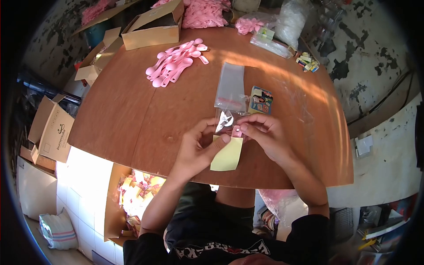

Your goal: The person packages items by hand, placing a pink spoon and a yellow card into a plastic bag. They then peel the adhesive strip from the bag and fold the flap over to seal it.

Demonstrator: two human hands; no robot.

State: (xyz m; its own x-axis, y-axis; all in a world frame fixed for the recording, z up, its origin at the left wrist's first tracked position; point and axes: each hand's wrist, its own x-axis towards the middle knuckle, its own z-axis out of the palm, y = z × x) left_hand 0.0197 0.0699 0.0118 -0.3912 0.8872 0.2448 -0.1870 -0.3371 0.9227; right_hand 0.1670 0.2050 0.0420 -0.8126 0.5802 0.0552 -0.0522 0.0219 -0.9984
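Just in front of me, both hands work on a small clear plastic bag (225,120) with bright glare on it. My left hand (196,143) is closed on the bag and a pale yellow paper slip (226,159), its thumb pressing the slip's upper edge. A pink piece with a hole, like a spoon's handle end (237,131), shows above the slip. My right hand (267,134) pinches this pink piece between thumb and fingers. Beyond the hands lie a stack of clear plastic bags (230,84) and a stack of printed cards (260,100).
A pile of pink spoons (174,64) lies at the back left of the wooden table (110,119), near an open cardboard box (152,33). Small yellow packets (308,62) and bagged plastic (271,44) sit back right. A box of wrapped pieces (139,190) stands below the front edge.
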